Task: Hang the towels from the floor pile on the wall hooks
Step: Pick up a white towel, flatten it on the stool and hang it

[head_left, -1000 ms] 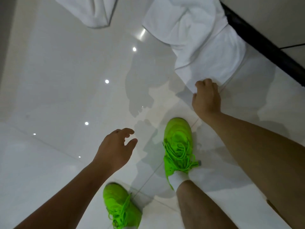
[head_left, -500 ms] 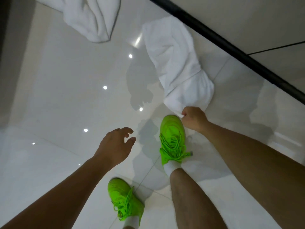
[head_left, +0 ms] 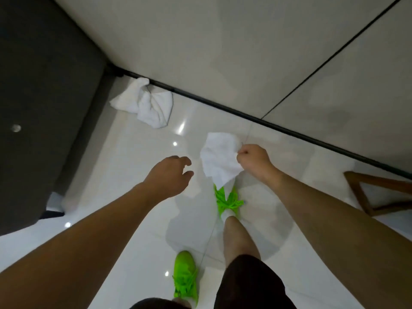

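My right hand grips a white towel by one edge; the cloth hangs off the floor, above my front foot. My left hand hovers just left of it with loosely spread fingers, holding nothing. A second white towel lies crumpled on the glossy floor against the wall's black base strip, further away to the left. No wall hooks are in view.
A dark cabinet or door fills the left side. The pale wall with its black skirting runs diagonally across. A wooden frame leans at the right edge. My green shoes stand on the white floor tiles.
My right hand has lifted the gripped towel off the floor and the view has risen, so the wall, cabinet and the other towel now show. The left hand stays empty.
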